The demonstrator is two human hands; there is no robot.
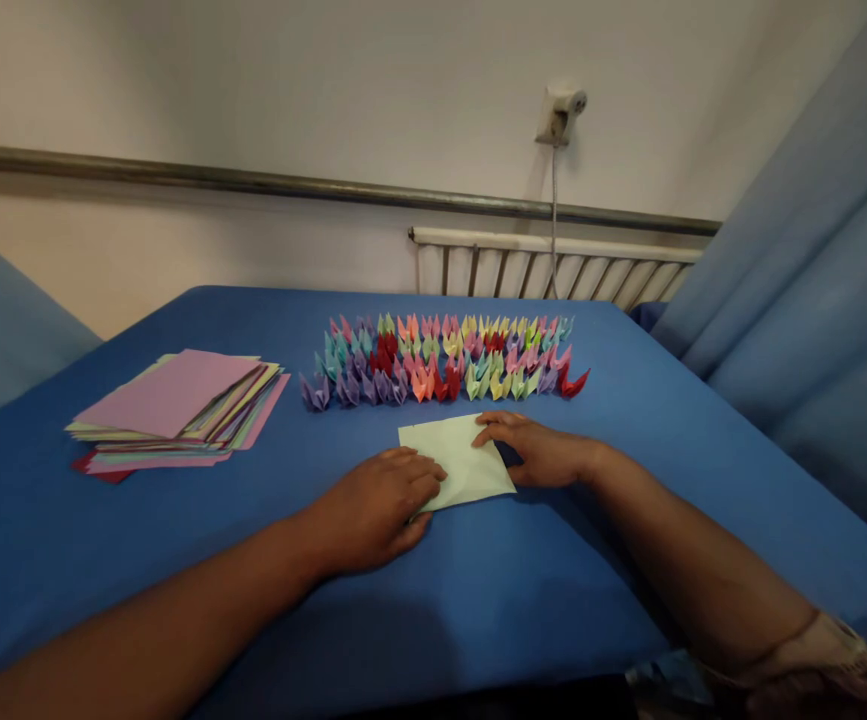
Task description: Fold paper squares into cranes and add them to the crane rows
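A pale green sheet of paper lies flat on the blue table in front of me. My left hand rests on the sheet's lower left corner, fingers flat and pressed down. Across from it, my right hand lies on the right edge, its fingers stretched over the upper right corner. Neither hand grips anything. Just beyond the sheet stand several rows of small folded paper cranes in many colours.
A loose stack of coloured paper squares, pink on top, sits at the table's left. Behind the table run a white radiator and a metal rail on the wall. Blue curtains hang at the right.
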